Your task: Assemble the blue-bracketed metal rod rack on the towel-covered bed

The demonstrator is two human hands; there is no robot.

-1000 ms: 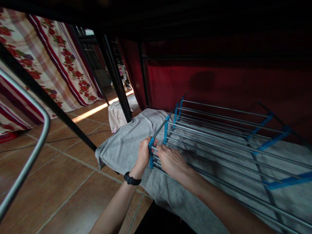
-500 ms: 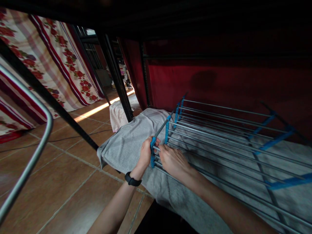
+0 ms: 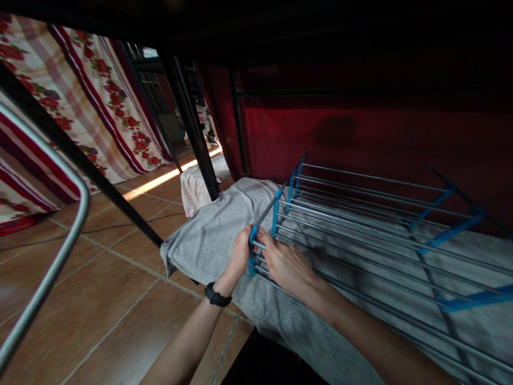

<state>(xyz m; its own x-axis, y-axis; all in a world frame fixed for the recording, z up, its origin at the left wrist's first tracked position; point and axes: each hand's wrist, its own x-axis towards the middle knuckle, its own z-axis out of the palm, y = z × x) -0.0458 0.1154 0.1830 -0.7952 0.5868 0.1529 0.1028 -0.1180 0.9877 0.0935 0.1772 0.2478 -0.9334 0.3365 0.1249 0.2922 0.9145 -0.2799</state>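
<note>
The left hand (image 3: pixel 239 255) is closed around the near corner of a folding wire rack (image 3: pixel 360 214), its fingers wrapped about the blue plastic connector (image 3: pixel 252 250) where a dark grey rod (image 3: pixel 267 209) runs up and away from it. A black wristband (image 3: pixel 215 295) sits on that wrist. The right hand (image 3: pixel 286 263) lies just beside it on the other side of the connector, fingers curled down over the nearest silver rods (image 3: pixel 344 235) and gripping them; how firmly it clamps is hard to tell in the dim light. The two hands nearly touch at the connector. The rack spreads out to the right of the hands as rows of long parallel metal rods tied together by blue crosspieces (image 3: pixel 452 231), and it rests on a grey towel (image 3: pixel 208 235) that covers a low surface and droops over its near-left edge. Beyond the towel's corner a small pale pink cloth (image 3: pixel 193 190) lies on the brown tiled floor (image 3: pixel 100 299). A black metal post (image 3: pixel 192 128) rises behind it. Floral striped curtains (image 3: pixel 80 96) hang at the left, a red fabric wall (image 3: pixel 360 133) stands behind the rack, and a curved grey tube (image 3: pixel 56 256) crosses the near left.
</note>
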